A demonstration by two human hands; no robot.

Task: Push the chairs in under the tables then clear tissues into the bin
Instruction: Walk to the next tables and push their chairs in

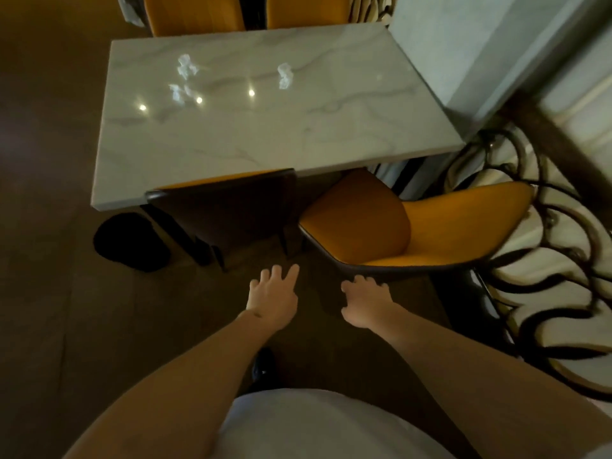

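A marble table [265, 137] stands in front of me with three crumpled tissues on it: one [186, 66] at the far left, one [180, 92] just nearer, one [284, 75] toward the middle. A dark-backed orange chair [228, 207] sits tucked under the near edge. A second orange chair [414, 226] stands turned sideways and pulled out at the right. My left hand [273, 294] hovers open over the floor. My right hand [367, 301] is spread, its fingertips at the second chair's near edge. A black bin [129, 241] stands on the floor by the table's near left corner.
Two more orange chairs [195, 13] sit at the table's far side. A grey wall panel [480, 54] flanks the table on the right, with a curled metal railing [536, 226] below it. Dark wooden floor [49, 293] stretches out to the left.
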